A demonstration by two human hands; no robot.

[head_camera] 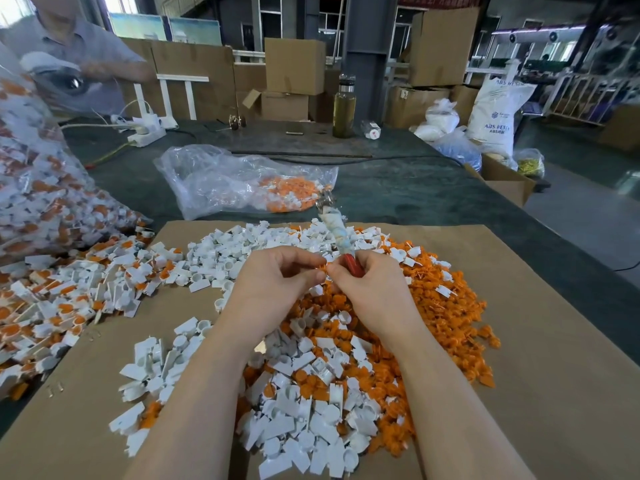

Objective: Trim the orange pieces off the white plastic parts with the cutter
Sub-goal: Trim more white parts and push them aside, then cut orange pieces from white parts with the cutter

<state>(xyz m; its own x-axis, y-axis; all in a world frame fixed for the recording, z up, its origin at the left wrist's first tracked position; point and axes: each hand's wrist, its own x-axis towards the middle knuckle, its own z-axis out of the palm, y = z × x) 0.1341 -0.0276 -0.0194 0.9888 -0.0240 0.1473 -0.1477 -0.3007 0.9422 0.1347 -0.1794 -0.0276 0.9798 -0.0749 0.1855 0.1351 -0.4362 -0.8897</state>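
Head view shows my left hand (277, 278) pinching a small orange piece (321, 269) while my right hand (370, 282) grips the cutter (337, 233). Below my fingers lie many trimmed white parts (304, 427); far left, untrimmed parts (48, 306) wait, so much remains.

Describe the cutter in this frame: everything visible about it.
The cutter has a red handle gripped in the right hand. Its upper part is wrapped in whitish tape or cloth, ending in a small metal head pointing up and away from the person. It stands tilted above the pile. The left hand pinches something small beside the handle.
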